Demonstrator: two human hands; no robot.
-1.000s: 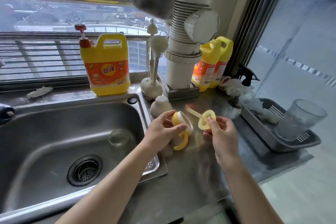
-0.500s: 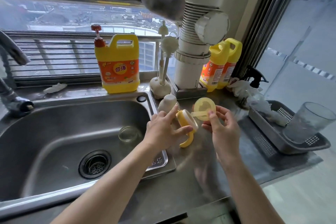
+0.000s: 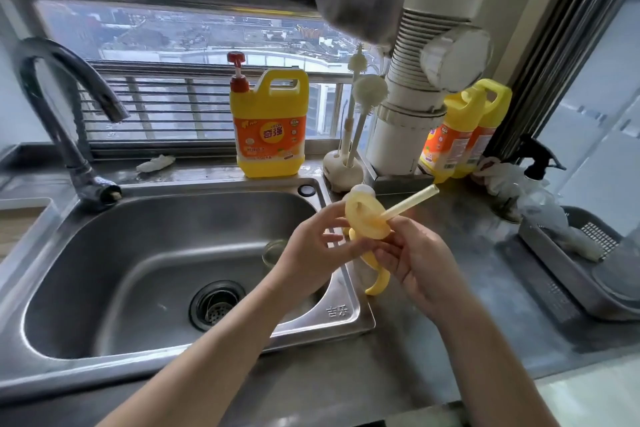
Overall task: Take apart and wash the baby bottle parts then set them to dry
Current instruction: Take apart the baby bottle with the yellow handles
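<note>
A pale yellow silicone disc (image 3: 365, 218) with a straw (image 3: 412, 201) sticking up to the right is held above the sink's right rim. My left hand (image 3: 311, 250) pinches the disc's left edge. My right hand (image 3: 415, 260) grips it from below, thumb near the straw's base. Under the hands is the yellow handled collar (image 3: 376, 279), one handle curving down onto the counter; whether a hand holds it is hidden. The clear bottle body (image 3: 274, 251) stands in the sink (image 3: 145, 253), partly behind my left hand. A white cap (image 3: 363, 189) sits behind the disc.
On the sill behind the sink are a yellow dish soap jug (image 3: 270, 125) and a bottle brush stand (image 3: 344, 168). The faucet (image 3: 62, 107) arches at the left. On the right counter lies a grey drain tray (image 3: 568, 274), with a spray bottle (image 3: 536, 156) and two more yellow jugs (image 3: 464, 128) nearby.
The disc with the straw has come closer to the left hand, turned so the straw points up and right. The left hand left the collar and now pinches the disc. The camera moved left.
</note>
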